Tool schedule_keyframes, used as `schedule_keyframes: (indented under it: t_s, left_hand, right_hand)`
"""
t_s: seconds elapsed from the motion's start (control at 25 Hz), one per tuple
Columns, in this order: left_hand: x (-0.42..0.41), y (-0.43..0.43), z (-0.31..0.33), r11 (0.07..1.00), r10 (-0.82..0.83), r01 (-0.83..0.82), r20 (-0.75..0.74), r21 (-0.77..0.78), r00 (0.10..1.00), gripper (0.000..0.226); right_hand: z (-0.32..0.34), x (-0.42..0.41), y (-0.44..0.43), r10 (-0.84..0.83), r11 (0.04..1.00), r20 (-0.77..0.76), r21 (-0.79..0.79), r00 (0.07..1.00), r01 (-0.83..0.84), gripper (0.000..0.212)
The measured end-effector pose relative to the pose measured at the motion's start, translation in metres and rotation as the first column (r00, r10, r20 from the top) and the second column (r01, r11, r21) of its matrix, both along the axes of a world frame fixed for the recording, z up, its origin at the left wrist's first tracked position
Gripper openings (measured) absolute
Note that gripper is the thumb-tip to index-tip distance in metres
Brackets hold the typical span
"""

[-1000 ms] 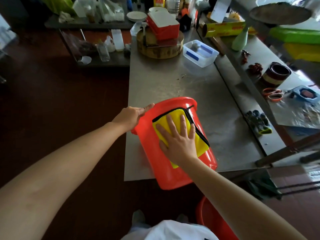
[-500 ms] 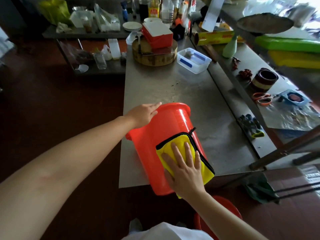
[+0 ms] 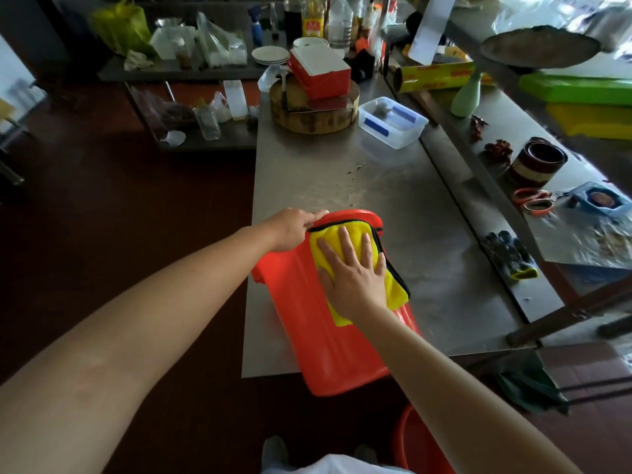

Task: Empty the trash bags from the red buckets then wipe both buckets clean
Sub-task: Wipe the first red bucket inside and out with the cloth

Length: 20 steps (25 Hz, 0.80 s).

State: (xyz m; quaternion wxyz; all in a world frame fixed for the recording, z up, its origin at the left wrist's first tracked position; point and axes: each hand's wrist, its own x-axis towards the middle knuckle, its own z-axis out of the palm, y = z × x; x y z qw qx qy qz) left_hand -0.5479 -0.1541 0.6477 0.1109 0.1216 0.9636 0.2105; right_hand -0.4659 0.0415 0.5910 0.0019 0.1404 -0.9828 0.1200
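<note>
Nearest the person, on the floor, a second red bucket (image 3: 420, 446) waits. Beyond it, a red plastic bucket (image 3: 325, 336) lies tipped over the edge of the steel surface (image 3: 376, 186). The right hand (image 3: 355, 278), fingers spread, presses a yellow microfibre cloth (image 3: 393, 285) against its wall, and the left hand (image 3: 290, 230) grips its far end. Wiping is underway; the next move likely calls for turning the bucket.

no legible text, bottle label (image 3: 313, 28) (blurred)

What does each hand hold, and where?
The left hand grips the red bucket at its far end; the right hand presses the yellow cloth flat, gripping nothing.
</note>
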Motion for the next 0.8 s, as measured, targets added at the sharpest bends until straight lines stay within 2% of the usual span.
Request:
schedule_keyframes:
  t_s: [0.16,0.48,0.68,0.8]
  left_hand:
    - [0.010,-0.014,0.001,1.000,0.029,-0.029,0.032,-0.003,0.999,0.059]
    - [0.030,-0.025,-0.002,0.994,0.073,-0.076,0.042,0.080,0.996,0.051]
    - [0.016,0.008,0.020,0.999,0.021,-0.025,-0.088,-0.041,0.996,0.049]
    - [0.007,0.034,0.018,0.997,0.006,-0.013,-0.096,-0.070,0.995,0.045]
  right_hand:
    - [0.005,-0.011,-0.005,0.043,0.999,0.016,0.017,0.999,-0.043,0.059]
    - [-0.025,0.078,0.052,0.085,0.996,-0.039,0.035,0.996,-0.084,0.068]
    - [-0.025,0.102,0.054,0.076,0.997,-0.040,0.037,0.996,-0.074,0.067]
    - [-0.025,0.108,0.045,0.062,0.997,-0.064,0.042,0.996,-0.059,0.057]
